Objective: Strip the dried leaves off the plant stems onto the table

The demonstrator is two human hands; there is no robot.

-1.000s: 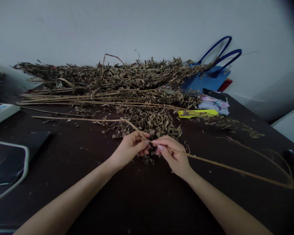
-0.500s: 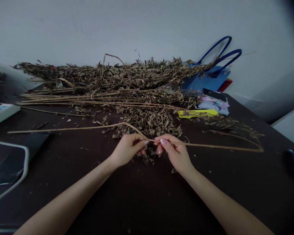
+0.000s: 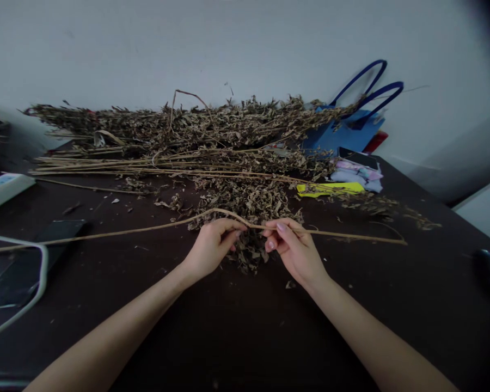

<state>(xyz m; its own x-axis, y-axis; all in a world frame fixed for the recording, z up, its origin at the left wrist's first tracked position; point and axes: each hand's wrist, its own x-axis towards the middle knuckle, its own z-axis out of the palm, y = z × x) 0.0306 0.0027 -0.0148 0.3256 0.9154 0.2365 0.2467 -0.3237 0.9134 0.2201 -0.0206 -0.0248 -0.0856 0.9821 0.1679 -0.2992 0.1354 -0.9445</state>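
A long, thin dried plant stem stretches across the table, bent upward just left of centre. My left hand pinches it between thumb and fingers near the middle. Close by on the right, my right hand grips the same stem, whose bare end runs on to the right. Beneath and behind both hands lies a heap of crumbled dried leaves. Farther back rests a bundle of dried stalks, tips pointing right.
Against the wall lies a long pile of dried leafy plants. A blue bag, a phone and a yellow strip are at the back right. On the left are a dark flat device and a pale curved frame.
The stem has slid left through my hands, its left end now reaching the picture's left edge. Its right end has drawn inward. My hands have barely moved.
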